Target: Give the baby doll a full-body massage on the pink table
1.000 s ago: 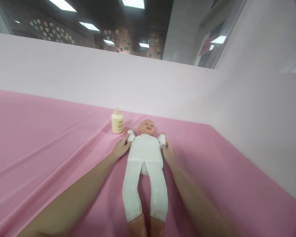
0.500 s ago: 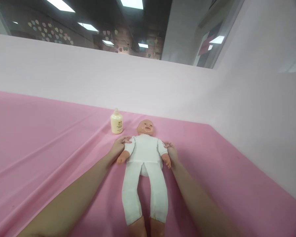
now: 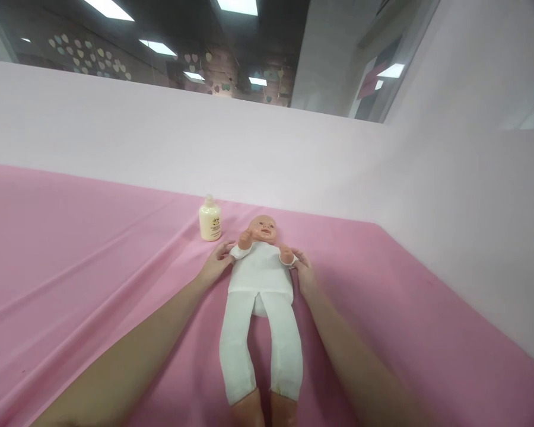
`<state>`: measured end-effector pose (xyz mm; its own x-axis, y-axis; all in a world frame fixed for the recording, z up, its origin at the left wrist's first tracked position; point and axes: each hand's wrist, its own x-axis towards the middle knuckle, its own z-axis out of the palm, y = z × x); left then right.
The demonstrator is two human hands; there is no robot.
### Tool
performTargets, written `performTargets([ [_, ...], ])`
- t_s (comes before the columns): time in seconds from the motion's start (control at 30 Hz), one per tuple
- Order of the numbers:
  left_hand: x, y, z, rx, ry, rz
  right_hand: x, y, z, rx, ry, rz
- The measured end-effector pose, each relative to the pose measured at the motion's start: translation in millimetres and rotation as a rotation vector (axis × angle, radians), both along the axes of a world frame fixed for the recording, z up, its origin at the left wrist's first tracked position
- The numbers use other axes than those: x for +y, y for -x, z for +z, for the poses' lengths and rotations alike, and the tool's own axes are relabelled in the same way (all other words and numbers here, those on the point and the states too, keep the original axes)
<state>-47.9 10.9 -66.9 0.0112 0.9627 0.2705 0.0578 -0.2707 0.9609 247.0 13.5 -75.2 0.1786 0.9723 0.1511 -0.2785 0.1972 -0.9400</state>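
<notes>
A baby doll [image 3: 261, 290] in a white suit lies on its back on the pink cloth [image 3: 93, 284], head away from me. My left hand [image 3: 216, 268] holds the doll's arm on the left side, and that arm is folded up toward the doll's chin. My right hand [image 3: 303, 273] holds the other arm, bent in over the chest. Both of my forearms stretch along the doll's sides.
A small cream-coloured bottle [image 3: 210, 219] stands upright just left of the doll's head. A pale pink wall [image 3: 293, 160] rises behind and along the right side of the cloth.
The doll's arms went from spread out, to down along its sides, to folded up over the chest and chin, moved by my hands.
</notes>
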Motion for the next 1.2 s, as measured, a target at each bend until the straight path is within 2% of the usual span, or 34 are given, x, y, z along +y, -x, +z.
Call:
performTargets([
  [0.17,-8,-2,5.9,0.160,-0.095,0.188,-2,0,-1.7,-0.149,-0.090,-0.153],
  [0.27,-10,-1,7.0,0.209,-0.116,0.241,-3,0,-0.9,-0.248,-0.147,-0.206],
  [0.57,-4,0,1.9,0.338,-0.246,0.218,-2,0,-2.9,-0.356,-0.153,-0.288],
  [0.77,-3,3,-0.5,0.390,-0.206,0.215,2,-3,-10.7,-0.400,-0.116,-0.244],
  [1.0,-9,0,3.6,0.405,-0.155,0.220,-3,-4,-7.3,-0.576,-0.072,-0.193],
  [1.1,-7,1,0.8,0.453,-0.192,0.216,-3,-6,-8.6,-0.665,-0.036,-0.224],
  [1.2,-1,5,-5.1,0.520,-0.225,0.263,-2,-8,-11.4,-0.688,0.001,-0.259],
])
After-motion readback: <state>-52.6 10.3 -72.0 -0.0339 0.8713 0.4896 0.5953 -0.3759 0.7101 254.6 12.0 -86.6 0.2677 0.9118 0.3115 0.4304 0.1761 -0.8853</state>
